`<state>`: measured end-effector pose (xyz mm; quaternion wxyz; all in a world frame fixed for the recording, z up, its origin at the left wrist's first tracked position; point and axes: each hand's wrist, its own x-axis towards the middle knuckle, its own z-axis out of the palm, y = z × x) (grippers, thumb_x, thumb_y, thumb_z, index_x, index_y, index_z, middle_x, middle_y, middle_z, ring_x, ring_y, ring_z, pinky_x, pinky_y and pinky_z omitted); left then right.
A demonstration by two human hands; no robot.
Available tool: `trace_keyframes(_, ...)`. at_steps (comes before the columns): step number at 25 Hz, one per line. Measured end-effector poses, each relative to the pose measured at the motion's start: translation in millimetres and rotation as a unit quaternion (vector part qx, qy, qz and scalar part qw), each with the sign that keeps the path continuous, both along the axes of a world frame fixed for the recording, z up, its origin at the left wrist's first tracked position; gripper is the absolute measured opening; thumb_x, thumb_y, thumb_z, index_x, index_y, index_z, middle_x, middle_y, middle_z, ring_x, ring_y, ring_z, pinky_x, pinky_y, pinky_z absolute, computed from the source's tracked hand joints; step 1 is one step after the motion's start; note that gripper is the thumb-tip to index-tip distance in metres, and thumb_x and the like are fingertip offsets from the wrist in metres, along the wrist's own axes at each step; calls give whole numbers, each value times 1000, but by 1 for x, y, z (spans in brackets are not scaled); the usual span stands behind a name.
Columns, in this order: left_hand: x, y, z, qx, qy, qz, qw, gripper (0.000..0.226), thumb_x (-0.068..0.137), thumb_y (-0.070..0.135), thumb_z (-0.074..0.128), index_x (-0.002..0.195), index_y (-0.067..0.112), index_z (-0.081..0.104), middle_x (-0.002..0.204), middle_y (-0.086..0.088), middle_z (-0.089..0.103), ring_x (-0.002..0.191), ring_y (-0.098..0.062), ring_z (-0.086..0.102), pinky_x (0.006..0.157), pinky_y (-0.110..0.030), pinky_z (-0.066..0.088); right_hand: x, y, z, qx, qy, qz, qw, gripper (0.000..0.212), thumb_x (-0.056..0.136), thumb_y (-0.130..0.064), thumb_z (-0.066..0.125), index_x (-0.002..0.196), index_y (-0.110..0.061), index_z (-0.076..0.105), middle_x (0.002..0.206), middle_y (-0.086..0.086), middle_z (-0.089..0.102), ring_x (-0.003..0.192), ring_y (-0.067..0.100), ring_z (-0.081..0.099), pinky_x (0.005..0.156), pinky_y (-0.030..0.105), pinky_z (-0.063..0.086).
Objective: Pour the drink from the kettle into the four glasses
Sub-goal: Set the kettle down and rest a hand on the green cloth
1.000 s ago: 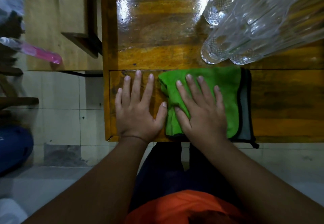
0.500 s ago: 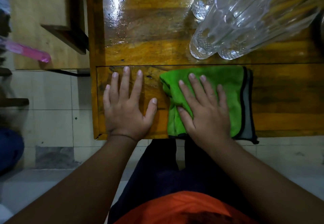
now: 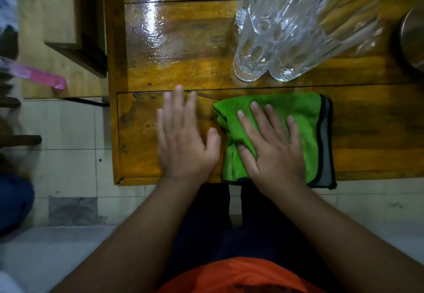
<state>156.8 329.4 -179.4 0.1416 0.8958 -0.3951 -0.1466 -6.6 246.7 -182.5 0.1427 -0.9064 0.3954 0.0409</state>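
I am resting my left hand (image 3: 183,136) flat and empty on the table (image 3: 371,132), and my right hand (image 3: 273,146) flat on the green cloth (image 3: 305,109), gripping nothing. The glasses (image 3: 284,40) are standing ahead-right, nearer my right hand; what I am judging to be the kettle (image 3: 413,40) is showing at the far right edge.

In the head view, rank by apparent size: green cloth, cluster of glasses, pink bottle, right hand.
1. Cluster of glasses, though nearness to the camera inflates it
2. Green cloth
3. Right hand
4. Pink bottle, partly cut off
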Motion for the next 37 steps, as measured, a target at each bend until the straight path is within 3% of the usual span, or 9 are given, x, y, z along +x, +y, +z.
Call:
trace_keyframes(4,-19,-10,-13,20,-34,-76,996,80,87,47,44,158,19,21,167,-6,13,155,-24,7,123,-50,7,-15,-7,3,6,1,10,1000,65,94,-48,47,155,-35,30,166,-3,24,154,19,16,122,51,8)
trace_keyframes(8,-20,-10,-16,39,-70,-77,994,78,91,50,43,158,17,20,167,-8,14,155,-26,9,123,-51,8,10,-30,3,8,-13,-30,999,62,96,-49,44,155,-34,31,167,-2,24,155,21,18,122,54,8)
trace_keyframes(13,-21,-11,-18,41,-81,-78,993,77,93,53,42,158,18,21,167,-8,15,154,-27,11,122,-53,11,-38,-25,5,3,14,10,1000,66,93,-46,51,155,-34,30,166,-1,25,154,22,18,122,52,8)
trace_keyframes(18,-21,-11,-18,48,-91,-81,991,77,93,53,41,158,17,20,167,-9,14,154,-28,11,122,-54,12,6,-41,4,-1,8,-41,999,63,96,-52,42,155,-35,28,167,-4,22,155,20,14,122,56,9)
trace_keyframes(26,-22,-13,-19,33,-106,-79,991,77,92,52,42,158,16,23,166,-10,18,154,-29,15,122,-53,12,-41,-33,5,1,17,-12,1000,63,95,-51,43,154,-36,30,166,-2,27,154,21,17,121,54,10)
trace_keyframes(32,-22,-11,-18,35,-97,-73,992,76,91,51,44,157,18,24,166,-9,19,154,-28,14,123,-51,9,-43,-45,2,-9,5,-36,999,61,96,-50,44,155,-35,31,166,-3,25,155,19,15,123,51,8)
trace_keyframes(37,-53,-41,-6,0,-4,-46,999,71,92,40,47,156,16,28,167,-6,17,155,-22,6,125,-43,2,-66,-33,0,-10,18,-40,999,63,95,-50,45,155,-37,29,166,-4,22,154,19,16,121,52,10)
